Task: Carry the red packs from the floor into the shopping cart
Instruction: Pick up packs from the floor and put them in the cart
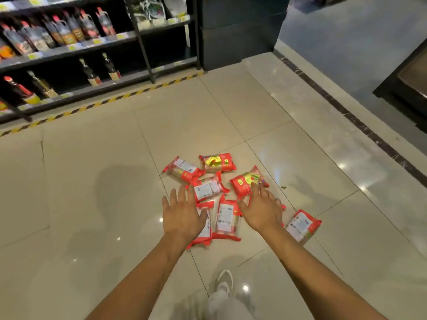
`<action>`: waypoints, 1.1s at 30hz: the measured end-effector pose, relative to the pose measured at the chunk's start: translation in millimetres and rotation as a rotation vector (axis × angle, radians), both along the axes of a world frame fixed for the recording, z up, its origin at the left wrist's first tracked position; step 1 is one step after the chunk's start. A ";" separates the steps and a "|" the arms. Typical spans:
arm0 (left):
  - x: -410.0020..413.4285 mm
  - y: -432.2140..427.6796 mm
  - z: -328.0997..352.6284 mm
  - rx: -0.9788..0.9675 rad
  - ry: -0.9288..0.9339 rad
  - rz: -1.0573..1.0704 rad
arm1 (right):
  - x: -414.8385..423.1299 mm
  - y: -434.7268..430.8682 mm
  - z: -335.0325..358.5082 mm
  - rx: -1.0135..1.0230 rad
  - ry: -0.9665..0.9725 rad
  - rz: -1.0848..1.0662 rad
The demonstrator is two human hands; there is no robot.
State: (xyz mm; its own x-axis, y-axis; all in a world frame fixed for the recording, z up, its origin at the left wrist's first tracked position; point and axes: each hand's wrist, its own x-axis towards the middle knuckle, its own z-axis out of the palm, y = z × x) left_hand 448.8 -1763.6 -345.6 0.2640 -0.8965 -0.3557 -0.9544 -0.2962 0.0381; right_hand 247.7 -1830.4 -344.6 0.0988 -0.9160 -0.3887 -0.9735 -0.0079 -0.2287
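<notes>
- Black shelf (129,79) of bottles (62,31): beyond the red packs (208,189), to their left.
- Left hand (182,213): fingers spread, holding nothing, over the packs' left edge.
- These red packs lie heaped on the tiled floor (92,169).
- Right hand (261,209): fingers spread, gripping nothing, over the packs' right side.
- Farthest right, one pack (302,225) lies apart from them.

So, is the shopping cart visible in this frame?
No: only red packs on the floor, the left hand, the right hand and bottle shelves show.
</notes>
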 end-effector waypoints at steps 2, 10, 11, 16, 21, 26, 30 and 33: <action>3.6 -16.6 -30.8 0.055 0.022 0.025 | 5.4 -14.9 -36.1 0.061 -0.011 -0.027; 29.6 -52.8 -200.9 0.247 0.049 0.062 | 15.8 -42.5 -212.3 0.279 0.000 -0.177; 33.7 -57.9 -229.2 0.266 0.043 0.053 | 17.4 -46.9 -240.7 0.297 -0.005 -0.198; 56.2 -72.2 -384.8 0.362 0.055 0.083 | 24.5 -62.7 -380.1 0.368 -0.020 -0.281; 68.0 -83.4 -525.8 0.421 0.065 0.117 | 28.3 -75.9 -521.2 0.431 -0.053 -0.365; 69.1 -90.4 -637.2 0.371 0.173 0.225 | 23.5 -84.7 -640.9 0.459 -0.118 -0.454; 75.7 -98.2 -713.8 0.362 0.425 0.496 | 13.9 -98.1 -718.2 0.395 -0.282 -0.632; 82.9 -96.9 -742.9 0.302 0.687 0.728 | 3.6 -98.1 -743.9 0.357 -0.435 -0.760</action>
State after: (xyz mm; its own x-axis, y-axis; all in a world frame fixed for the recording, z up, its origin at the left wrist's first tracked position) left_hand 531.7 -1860.4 -1088.5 0.3610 -0.4509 -0.8163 -0.3422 -0.8783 0.3338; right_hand 251.4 -1928.4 -1088.5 -0.2730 -0.6284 -0.7284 -0.5176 0.7342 -0.4394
